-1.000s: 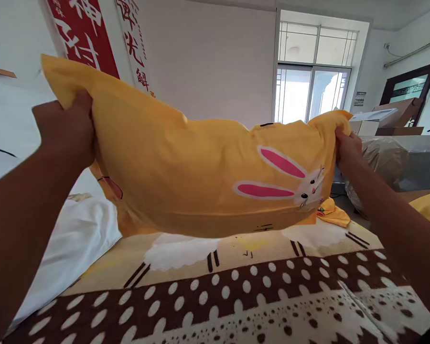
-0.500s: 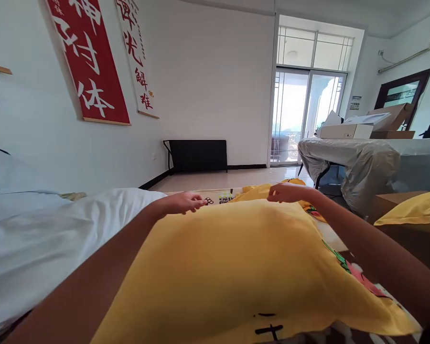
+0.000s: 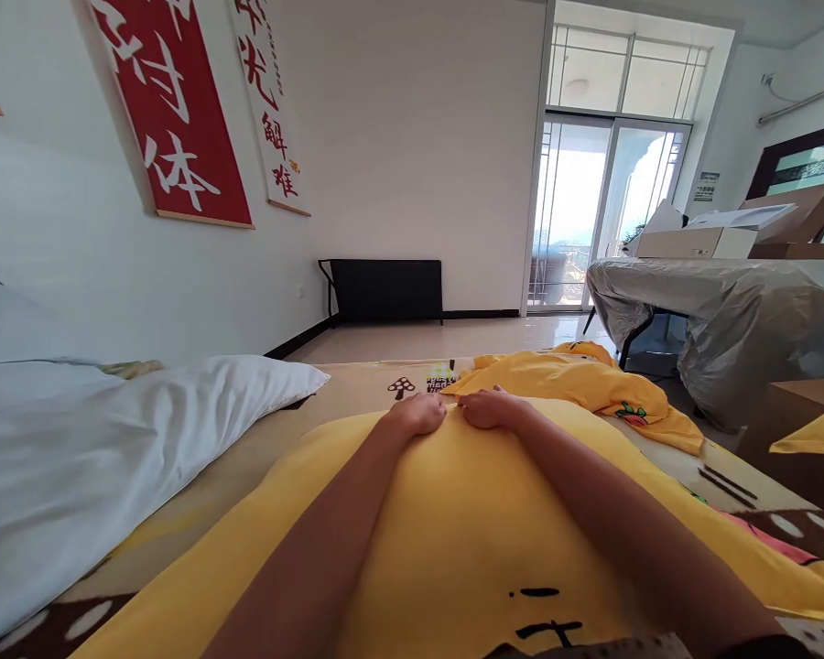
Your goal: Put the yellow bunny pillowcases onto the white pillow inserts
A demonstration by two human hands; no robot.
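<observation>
A plump yellow pillow [image 3: 453, 513] with black printed marks lies in front of me on a patterned bed cover [image 3: 357, 383]. At the middle of its far edge, my left hand [image 3: 420, 415] has its fingers curled over and closed on the fabric. Close beside it, only a small gap away, my right hand [image 3: 486, 407] is also closed on that edge. Both forearms reach across the top of the pillow. My fingertips are partly hidden behind the edge.
A white pillow [image 3: 178, 430] lies at the left. Crumpled yellow fabric [image 3: 563, 380] with a printed motif rests beyond the right hand. At the right are a cardboard box [image 3: 796, 416], more yellow fabric [image 3: 820, 430] and a plastic-covered table [image 3: 714, 293] bearing boxes.
My hands have come together from wide apart above the far corners to the middle of the pillow's far edge, and closed on it. The pillow now lies flatter, and the view has shifted slightly.
</observation>
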